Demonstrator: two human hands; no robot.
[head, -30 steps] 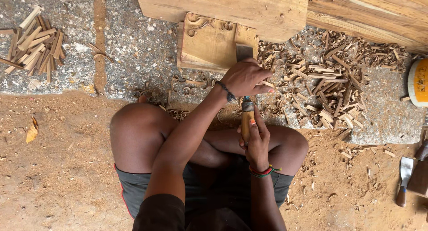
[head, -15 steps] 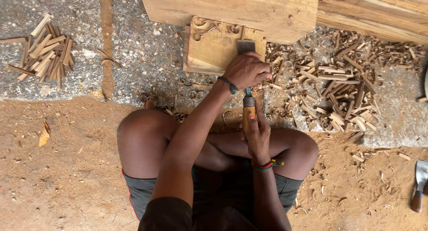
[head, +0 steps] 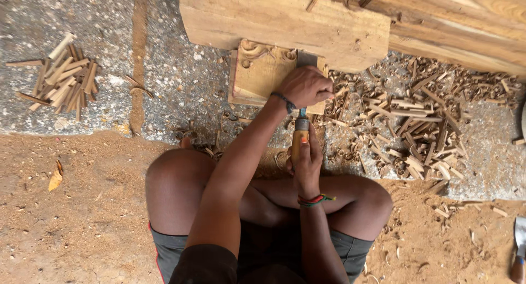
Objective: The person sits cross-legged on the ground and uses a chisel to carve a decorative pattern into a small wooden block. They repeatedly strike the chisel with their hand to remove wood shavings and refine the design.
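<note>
A: Entry, carving block. Where did the work sit?

B: The carved wooden panel (head: 262, 70) lay flat on the gritty concrete floor (head: 181, 92), its far edge butted against the big timber beam (head: 285, 15). Scroll shapes were already cut along its far-left corner. My chisel (head: 300, 137) stood just near of the panel's right corner, with its orange-brown handle toward me and its blade end hidden under my left hand.

A: Grip?

B: My right hand (head: 307, 161) was wrapped shut around the chisel handle. My left hand (head: 306, 87) was curled tight over the blade end, pressing down on the panel's right edge. I could not see the cutting edge itself.

A: Step in hand?

B: By my judgement, paring a cut on the right side of the panel. The next push would call for a steady left hand as guide and a controlled shove from the right, so the edge would not skid off the wood.

A: Surroundings?

B: Wood shavings (head: 416, 130) were heaped to the right and a pile of short sticks (head: 63, 81) lay at far left. I sat cross-legged on the sawdusty earth (head: 82, 218), with a second tool (head: 518, 251) at the near-right edge.
</note>
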